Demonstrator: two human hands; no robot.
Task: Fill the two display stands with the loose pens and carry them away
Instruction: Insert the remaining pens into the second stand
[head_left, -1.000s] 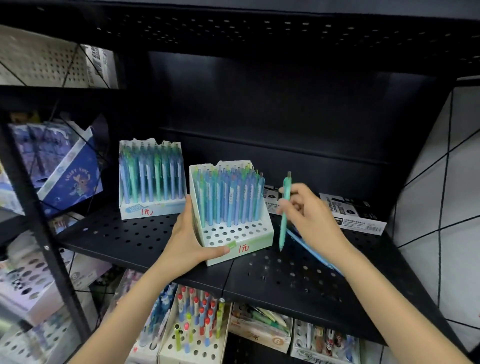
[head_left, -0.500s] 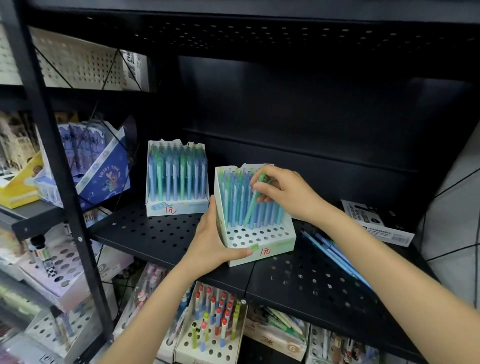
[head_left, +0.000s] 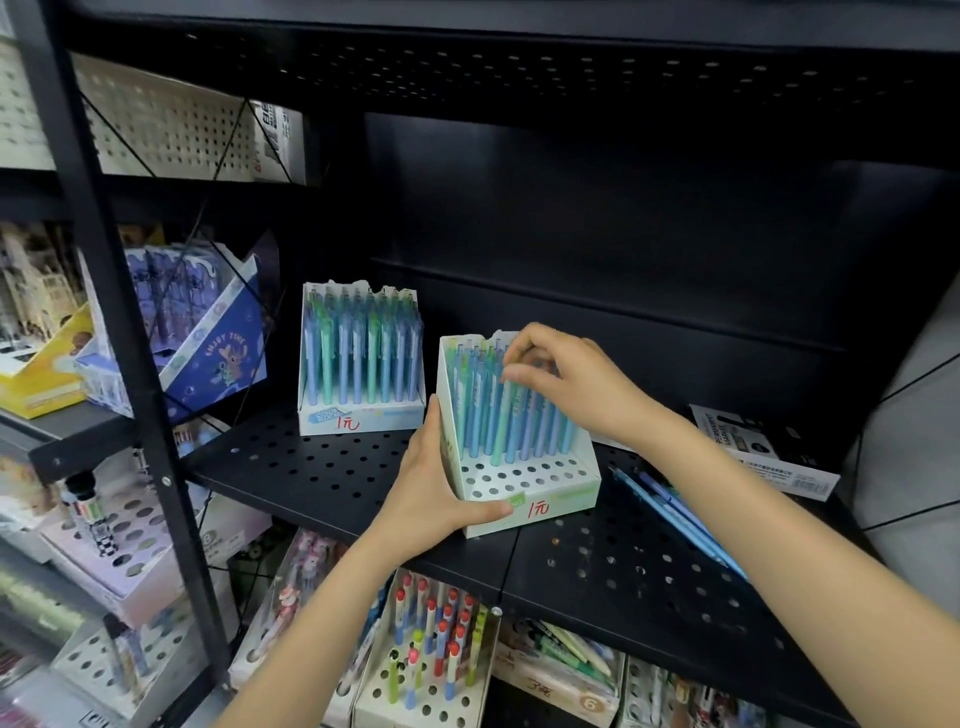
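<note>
While the left hand (head_left: 434, 499) grips the front left corner of the near display stand (head_left: 524, 499), thumb laid along its front face and fingers wrapped round its left wall, the right hand (head_left: 566, 379) reaches in over the top of the stand with thumb and fingers curled together at the tops of the standing pens; whether they actually pinch one pen cannot be told, since the fingertips are blurred. This white cardboard stand sits at the front edge of the black perforated shelf (head_left: 322, 467), turned slightly so that its low front face, marked in red, looks toward the front right. Its blue and green pens (head_left: 511, 415) stand upright in the back rows, long axes near vertical and leaning a little back, while the holes of the front rows are bare. The second display stand (head_left: 361, 364) rests farther back and to the left on the same shelf, well apart from the hands, its pens upright in full rows and its front face square to the shelf's front edge. Loose blue pens (head_left: 675, 514) lie flat on the shelf to the right of the near stand, partly under the right forearm, their long axes running diagonally from back left toward the front right edge. A flat white box (head_left: 769, 457) with a barcode lies near the shelf's back right corner.
</note>
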